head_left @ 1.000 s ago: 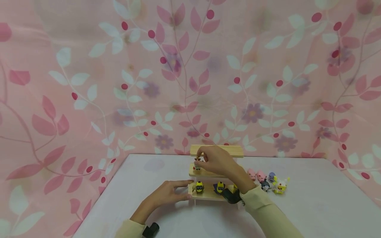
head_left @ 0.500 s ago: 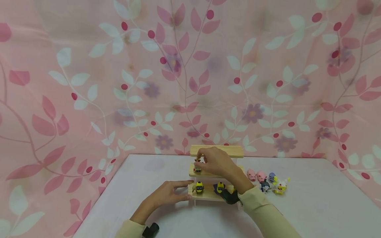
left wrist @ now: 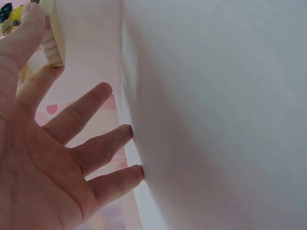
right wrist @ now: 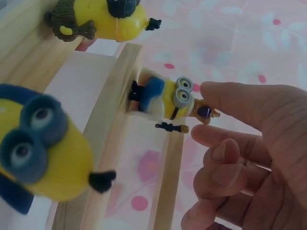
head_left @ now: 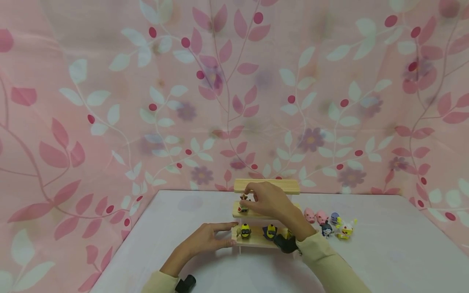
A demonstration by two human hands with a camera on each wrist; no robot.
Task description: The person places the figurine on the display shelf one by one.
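Note:
In the head view, a tiered wooden display shelf [head_left: 264, 244] stands on the table. My left hand [head_left: 207, 238] pinches its lower board's left end between thumb and index finger. In the left wrist view, the other fingers spread out beside the board [left wrist: 53, 38]. My right hand [head_left: 269, 199] reaches over to the middle tier. There its thumb and index finger pinch the crown of a small minion figurine [right wrist: 165, 98], which stands upright on the board; its other fingers curl loosely. Minion figurines [head_left: 245, 231] with yellow heads stand on the lower tier, one partly hidden by the right wrist's camera.
Right of the shelf, several small figures rest on the white table [head_left: 388, 244]: pink pigs [head_left: 321, 216], a black-and-white figure [head_left: 326, 228], a yellow-and-white figure [head_left: 344, 228] and a purple-blue one [head_left: 335, 218]. A pink floral cloth [head_left: 234, 122] hangs behind.
The right hand has shifted very slightly to the right with its fingers still at the figurine, so a little more of the figurine shows. The left hand stays at the shelf's end.

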